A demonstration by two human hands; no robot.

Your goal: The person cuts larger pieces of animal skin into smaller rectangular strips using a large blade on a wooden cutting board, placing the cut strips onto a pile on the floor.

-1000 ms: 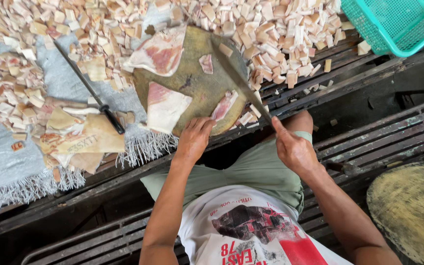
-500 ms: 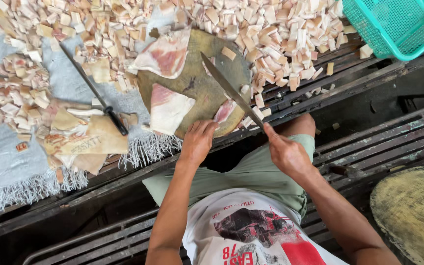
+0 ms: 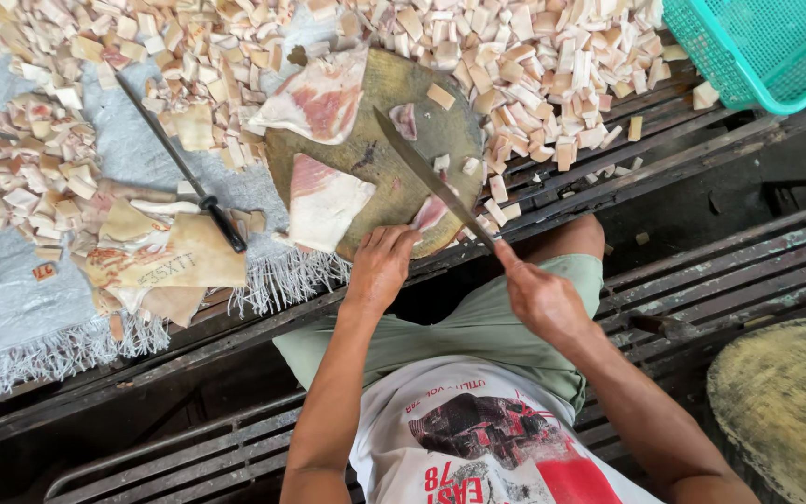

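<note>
A round wooden chopping block lies in front of me with slabs of fatty pork on it: one slab at its near left and one at its far left. My right hand grips the handle of a long knife, whose blade slants across the block. My left hand rests at the block's near edge, fingertips on a small piece of pork beside the blade.
Heaps of diced pork surround the block on a grey cloth. A sharpening steel and skin pieces lie left. A teal basket stands top right, another round block bottom right. Metal slats run beneath.
The knife has swung from the block's right edge up and left, so its blade now slants across the block. My left hand moved onto the small pork piece.
</note>
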